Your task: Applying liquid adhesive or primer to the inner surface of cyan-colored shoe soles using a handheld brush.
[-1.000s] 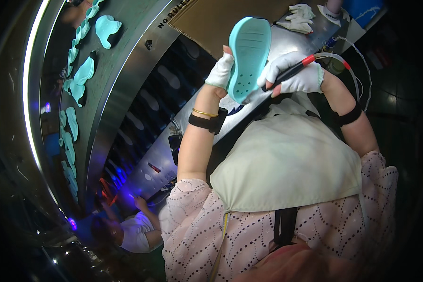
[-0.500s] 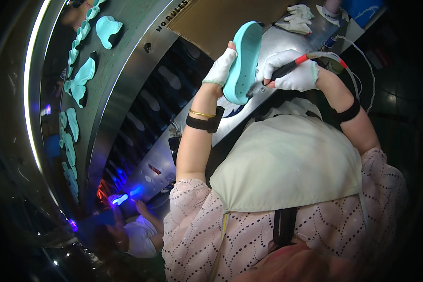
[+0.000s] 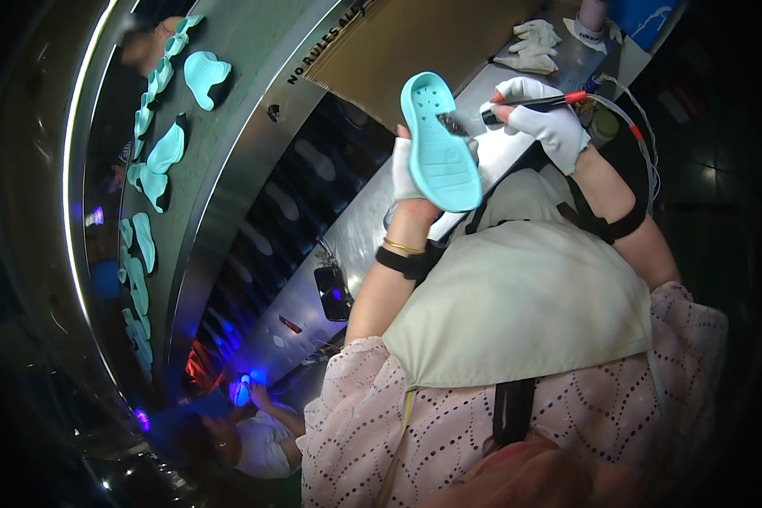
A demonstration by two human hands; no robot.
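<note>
My left hand [image 3: 402, 173], in a white fingerless glove, grips a turquoise shoe sole [image 3: 444, 173] from its left side and from behind. The sole stands tilted, with its holed end up and its ridged end down; most of my left fingers are hidden behind it. My right hand [image 3: 546, 125], gloved alike, is closed around a brush [image 3: 525, 107] with a black handle, a red band and thin tubes trailing from its rear. The brush's tip is at the sole's right edge, near the dark patch; the bristles are blurred, and I cannot tell whether they touch.
At left a green conveyor belt [image 3: 216, 135] carries several turquoise soles [image 3: 165, 152]. A cardboard box [image 3: 398, 42] stands ahead, with white gloves [image 3: 533, 46] beyond it on the metal bench [image 3: 360, 224]. A phone-like black object [image 3: 331, 293] lies there. A co-worker [image 3: 258, 436] sits lower left.
My left hand has come nearer and turned the sole, so its holed end now points up instead of down. My right hand has shifted slightly right with the brush.
</note>
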